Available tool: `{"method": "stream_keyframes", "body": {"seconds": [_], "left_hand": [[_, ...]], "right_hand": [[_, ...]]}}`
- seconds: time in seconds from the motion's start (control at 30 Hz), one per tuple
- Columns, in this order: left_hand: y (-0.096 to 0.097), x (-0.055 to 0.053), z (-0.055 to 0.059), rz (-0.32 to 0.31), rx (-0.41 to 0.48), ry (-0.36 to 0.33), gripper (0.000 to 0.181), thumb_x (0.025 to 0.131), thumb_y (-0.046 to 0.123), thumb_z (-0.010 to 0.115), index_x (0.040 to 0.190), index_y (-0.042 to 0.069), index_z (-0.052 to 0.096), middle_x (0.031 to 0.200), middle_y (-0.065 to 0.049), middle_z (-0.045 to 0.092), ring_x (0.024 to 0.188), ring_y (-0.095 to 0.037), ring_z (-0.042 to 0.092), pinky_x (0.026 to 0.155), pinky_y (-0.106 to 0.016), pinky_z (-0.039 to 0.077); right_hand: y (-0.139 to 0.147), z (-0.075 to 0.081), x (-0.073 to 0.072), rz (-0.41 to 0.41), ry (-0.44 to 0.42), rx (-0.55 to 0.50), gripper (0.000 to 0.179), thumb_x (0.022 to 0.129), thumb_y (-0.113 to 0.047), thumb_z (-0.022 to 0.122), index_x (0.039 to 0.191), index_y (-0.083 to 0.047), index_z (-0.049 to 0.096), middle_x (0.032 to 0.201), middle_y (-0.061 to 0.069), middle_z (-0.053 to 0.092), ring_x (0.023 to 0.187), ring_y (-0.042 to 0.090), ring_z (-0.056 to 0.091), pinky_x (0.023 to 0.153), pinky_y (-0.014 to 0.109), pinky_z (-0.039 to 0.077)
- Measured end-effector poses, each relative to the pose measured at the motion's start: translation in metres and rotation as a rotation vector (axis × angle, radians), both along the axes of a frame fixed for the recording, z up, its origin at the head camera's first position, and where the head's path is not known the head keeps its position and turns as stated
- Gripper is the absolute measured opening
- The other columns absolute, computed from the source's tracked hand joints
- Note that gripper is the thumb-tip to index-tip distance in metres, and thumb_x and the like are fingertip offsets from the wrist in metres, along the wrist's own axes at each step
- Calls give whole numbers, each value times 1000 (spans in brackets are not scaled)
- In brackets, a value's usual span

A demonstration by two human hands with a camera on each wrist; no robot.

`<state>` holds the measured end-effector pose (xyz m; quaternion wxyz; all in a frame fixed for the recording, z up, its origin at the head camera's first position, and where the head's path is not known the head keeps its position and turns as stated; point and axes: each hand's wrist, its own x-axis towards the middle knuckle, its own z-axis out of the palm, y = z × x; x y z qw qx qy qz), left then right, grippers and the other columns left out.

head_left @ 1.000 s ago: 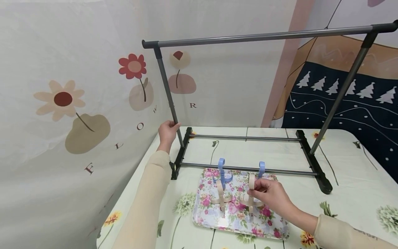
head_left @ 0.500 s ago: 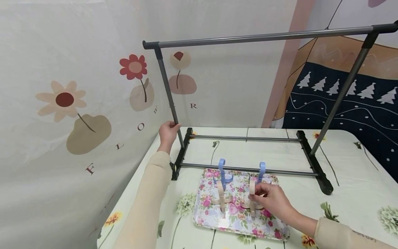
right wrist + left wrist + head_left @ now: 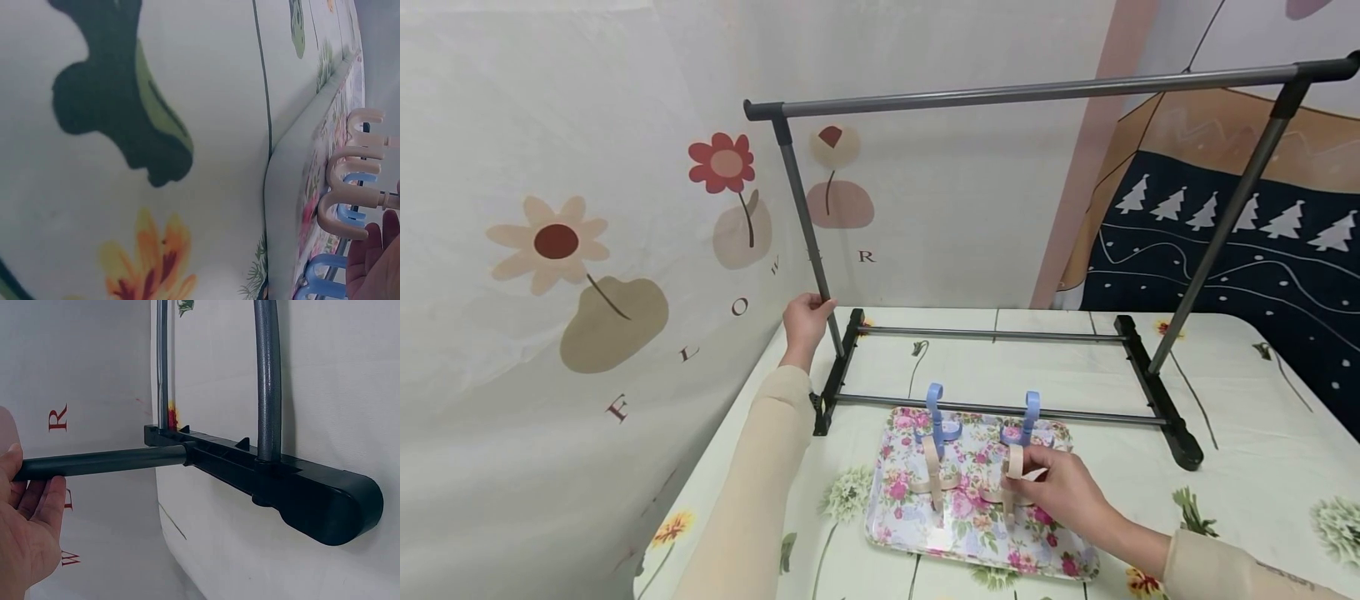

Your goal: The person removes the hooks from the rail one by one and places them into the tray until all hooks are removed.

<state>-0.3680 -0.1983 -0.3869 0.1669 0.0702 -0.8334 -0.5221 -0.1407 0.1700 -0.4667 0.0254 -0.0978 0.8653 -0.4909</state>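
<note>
My left hand [image 3: 805, 325] grips the left upright [image 3: 808, 225] of a grey metal rack with a black foot [image 3: 325, 500]; the left wrist view shows thumb and fingers around the tube. With thumb and fingertips, my right hand [image 3: 1063, 483] pinches the stem of a beige several-pronged hook [image 3: 1015, 462] over a floral tray [image 3: 902, 533]. In the right wrist view that hook's curved prongs [image 3: 344, 228] stand just beyond the fingers. Another beige hook [image 3: 931, 454] lies on the tray to the left. Two blue hooks, one left [image 3: 936, 417] and one right [image 3: 1031, 408], lie behind.
Across the top of the rack runs a long bar [image 3: 1037, 93]. Its low front rail [image 3: 1112, 416] passes just behind the tray, and the right foot [image 3: 1172, 425] stands to the right. The table has a flower-patterned cloth [image 3: 1247, 400]. A patterned curtain [image 3: 587, 467] hangs close on the left.
My right hand has shifted slightly toward me and to the right with the beige hook, showing more of the right blue hook. My left hand stays on the upright.
</note>
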Motion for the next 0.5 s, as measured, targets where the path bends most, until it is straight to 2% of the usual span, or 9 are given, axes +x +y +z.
{"method": "stream_keyframes", "body": {"seconds": [0.17, 0.37, 0.5], "left_hand": [[1, -1, 0, -10, -3, 4, 27, 96, 22, 68, 108, -2, 67, 104, -18, 66, 99, -32, 61, 88, -46, 48], [-1, 0, 1, -18, -27, -12, 27, 97, 22, 67, 108, -2, 66, 104, -18, 66, 98, -31, 60, 87, -44, 48], [-4, 1, 3, -20, -80, -28, 26, 98, 22, 65, 107, -2, 65, 104, -18, 66, 97, -31, 60, 84, -43, 48]], "right_hand": [[3, 1, 1, -10, 23, 30, 15, 83, -16, 81, 95, -12, 71, 90, -2, 70, 74, 14, 65, 61, 26, 54], [9, 7, 8, -52, 1, 81, 21, 80, -21, 84, 97, -15, 71, 95, -4, 69, 86, 18, 64, 68, 26, 53], [14, 12, 13, -35, 18, 96, 29, 79, -26, 85, 103, -15, 72, 102, -3, 69, 94, 23, 63, 72, 26, 52]]}}
